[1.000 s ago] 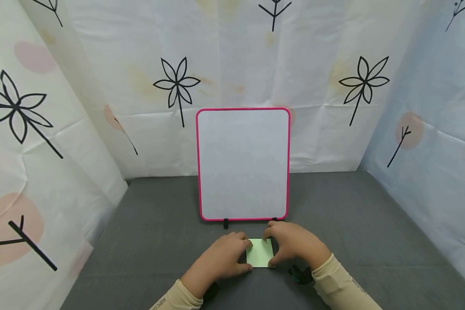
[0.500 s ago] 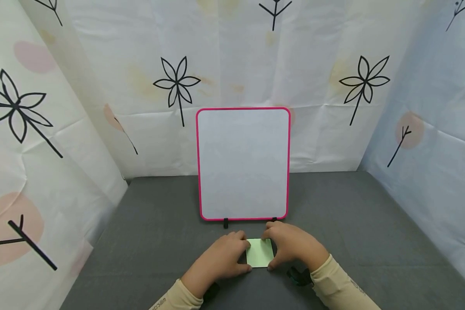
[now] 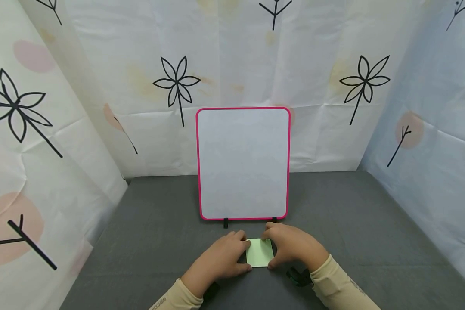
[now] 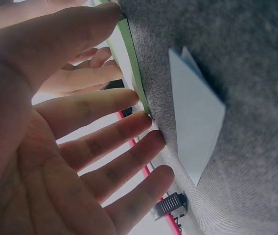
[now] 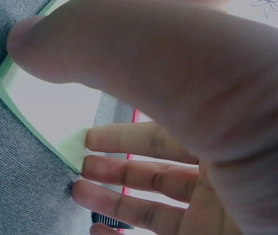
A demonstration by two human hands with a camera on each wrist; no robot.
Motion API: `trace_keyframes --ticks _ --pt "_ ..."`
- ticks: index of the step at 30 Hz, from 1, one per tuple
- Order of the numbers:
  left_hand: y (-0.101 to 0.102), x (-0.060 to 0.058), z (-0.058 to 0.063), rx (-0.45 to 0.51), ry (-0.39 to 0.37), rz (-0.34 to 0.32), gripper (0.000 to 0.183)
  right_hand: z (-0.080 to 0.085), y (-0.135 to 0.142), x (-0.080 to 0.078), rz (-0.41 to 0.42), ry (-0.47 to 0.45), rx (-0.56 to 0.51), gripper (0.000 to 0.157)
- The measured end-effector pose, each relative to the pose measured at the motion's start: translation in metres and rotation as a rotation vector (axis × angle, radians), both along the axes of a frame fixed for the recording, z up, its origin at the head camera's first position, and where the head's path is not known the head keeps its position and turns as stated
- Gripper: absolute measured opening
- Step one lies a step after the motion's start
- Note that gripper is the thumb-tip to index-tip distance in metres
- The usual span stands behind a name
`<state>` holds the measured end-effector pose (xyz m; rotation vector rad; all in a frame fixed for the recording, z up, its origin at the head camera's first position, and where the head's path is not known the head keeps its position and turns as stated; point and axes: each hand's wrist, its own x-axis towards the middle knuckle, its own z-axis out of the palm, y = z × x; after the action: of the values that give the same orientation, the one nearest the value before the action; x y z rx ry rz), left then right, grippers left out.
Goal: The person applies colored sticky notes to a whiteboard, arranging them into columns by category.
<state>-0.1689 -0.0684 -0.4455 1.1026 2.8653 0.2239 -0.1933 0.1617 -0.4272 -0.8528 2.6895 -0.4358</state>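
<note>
A light green pad of sticky notes (image 3: 260, 253) lies flat on the grey cloth between my two hands. At its left side is my left hand (image 3: 221, 257), thumb by the near corner and fingertips by the far one. My right hand (image 3: 296, 246) touches the right side, with the thumb at the near corner and the index fingertip on the far corner. In both wrist views the fingers look fairly straight against the pad's edges. A folded pale blue paper (image 4: 195, 117) lies on the cloth below my left palm; the hand hides it in the head view.
A whiteboard (image 3: 243, 163) with a pink frame stands upright just behind the hands, on small black feet (image 3: 226, 223). Patterned white cloth walls (image 3: 236, 51) enclose the grey tabletop (image 3: 159, 215) at the back and both sides.
My right hand has shifted very slightly left toward the pad, early on. The pad and my left hand stay almost where they were.
</note>
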Motion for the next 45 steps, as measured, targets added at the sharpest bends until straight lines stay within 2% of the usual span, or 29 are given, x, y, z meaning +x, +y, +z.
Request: trace_keyframes --ticks 14,23,29,39,42,45 --pt "-0.0020 0.0008 -0.0007 0.009 0.002 -0.010 0.039 0.0056 0.0009 0.0019 0.037 -0.009 -0.014 0.039" --pt "-0.0020 0.0008 -0.0030 0.027 0.001 -0.010 0.026 0.0053 0.0012 0.0020 0.049 -0.013 -0.009 0.039" --pt "-0.0019 0.0005 -0.0045 0.031 -0.010 -0.008 0.020 0.0039 0.0011 0.0022 0.047 -0.021 -0.009 0.044" --pt "-0.0018 0.0013 -0.0058 0.030 -0.012 -0.001 0.016 0.0055 0.0004 0.0026 0.071 0.038 -0.022 0.038" --pt "-0.0017 0.0014 -0.0049 0.030 -0.011 0.002 0.017 0.0065 0.0001 0.0015 0.099 0.061 -0.028 0.036" --pt "-0.0017 0.0014 -0.0036 0.031 -0.011 0.003 0.018 0.0071 -0.0008 0.0005 0.151 0.079 -0.052 0.028"
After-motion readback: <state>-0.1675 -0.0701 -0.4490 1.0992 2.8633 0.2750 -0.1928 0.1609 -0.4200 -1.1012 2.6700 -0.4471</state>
